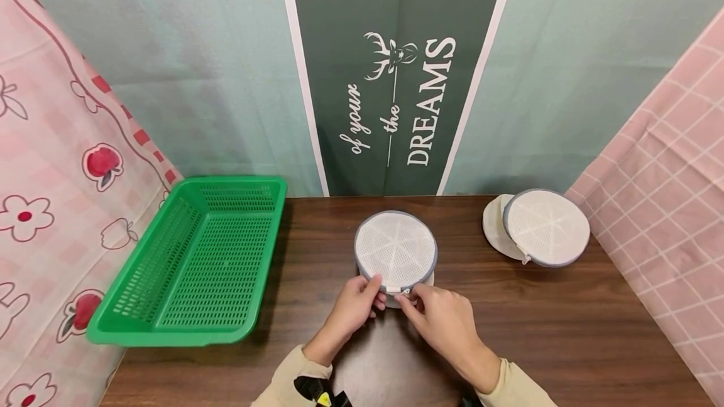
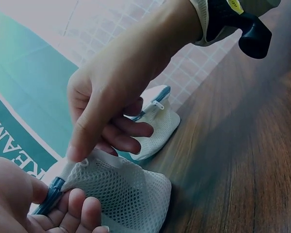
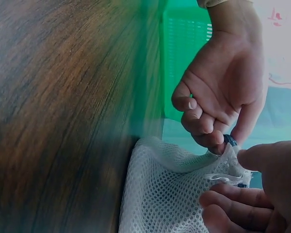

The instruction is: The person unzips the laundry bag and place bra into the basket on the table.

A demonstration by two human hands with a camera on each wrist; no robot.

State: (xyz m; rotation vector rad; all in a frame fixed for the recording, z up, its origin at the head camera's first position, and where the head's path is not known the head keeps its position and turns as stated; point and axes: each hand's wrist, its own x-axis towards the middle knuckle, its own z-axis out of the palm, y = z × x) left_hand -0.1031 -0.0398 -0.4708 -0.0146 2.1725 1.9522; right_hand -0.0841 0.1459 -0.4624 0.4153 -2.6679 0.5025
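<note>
A round white mesh laundry bag (image 1: 394, 247) with a grey-blue rim stands on the table, its flat top facing up and its mesh side showing in both wrist views. At its near edge my left hand (image 1: 352, 301) pinches the blue rim (image 2: 52, 193) between thumb and fingers. Close beside it, my right hand (image 1: 447, 319) pinches the same edge by the white zipper pull (image 3: 222, 178). The right thumb and fingers partly cover the zipper there.
A green plastic basket (image 1: 264, 297) sits on the left of the brown wooden table (image 1: 543, 338). Toward the right back lies another white mesh laundry bag (image 1: 547, 226) with a blue rim. Patterned cloths hang behind and at both sides.
</note>
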